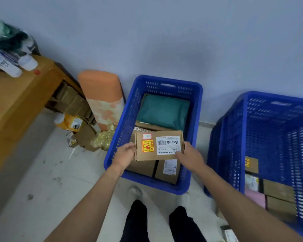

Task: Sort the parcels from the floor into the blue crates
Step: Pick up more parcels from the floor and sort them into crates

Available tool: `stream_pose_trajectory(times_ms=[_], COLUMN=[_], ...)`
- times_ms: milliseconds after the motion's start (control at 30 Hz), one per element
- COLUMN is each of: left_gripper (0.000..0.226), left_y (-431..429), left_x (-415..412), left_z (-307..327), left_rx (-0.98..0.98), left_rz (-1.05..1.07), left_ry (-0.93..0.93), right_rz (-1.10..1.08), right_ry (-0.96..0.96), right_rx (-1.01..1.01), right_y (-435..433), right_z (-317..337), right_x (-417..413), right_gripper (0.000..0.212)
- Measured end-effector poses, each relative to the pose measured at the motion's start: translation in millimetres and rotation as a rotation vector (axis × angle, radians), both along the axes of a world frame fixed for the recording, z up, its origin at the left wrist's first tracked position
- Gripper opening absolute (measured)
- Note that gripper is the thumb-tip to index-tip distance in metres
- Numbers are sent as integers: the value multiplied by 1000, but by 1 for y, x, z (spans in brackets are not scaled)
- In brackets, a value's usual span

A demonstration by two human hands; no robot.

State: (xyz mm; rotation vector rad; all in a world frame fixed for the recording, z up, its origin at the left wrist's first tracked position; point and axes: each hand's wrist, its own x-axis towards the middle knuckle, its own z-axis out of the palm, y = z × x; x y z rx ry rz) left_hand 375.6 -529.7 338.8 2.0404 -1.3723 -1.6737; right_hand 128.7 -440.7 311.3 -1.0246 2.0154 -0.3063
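Head cam: left hand (123, 157) & right hand (191, 157) are gripping a cardboard parcel (159, 145) by its ends — hovering over the 12 o'clock blue crate (128, 116).

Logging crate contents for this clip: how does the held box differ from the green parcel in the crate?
The held box is rigid brown cardboard; the green parcel is a soft teal bag. The box shows a white shipping label and a yellow-red sticker; the parcel shows none. The box is gripped by the left hand and right hand above the crate; the parcel already lies inside, at the far end. Both are flat and roughly rectangular.
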Motion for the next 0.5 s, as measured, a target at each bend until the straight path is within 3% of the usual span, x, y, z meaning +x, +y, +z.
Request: stream_pose_trajectory(times_ms=[267, 400, 500], left_gripper=[21, 64, 82], left_y=[-53, -66, -74], left_x=[27, 50, 65], left_z=[-77, -115, -150], left_rx=[44, 80, 58], left_rz=[-187, -365, -577], left_ry=[-199, -214, -299], right_rz=[-212, -294, -341], right_ry=[-182, -296, -393], right_rx=[212, 308, 349], right_y=[-16, -24, -31], right_z=[-73, -122, -153], right_x=[57, 99, 123], right_gripper=[36, 53, 49])
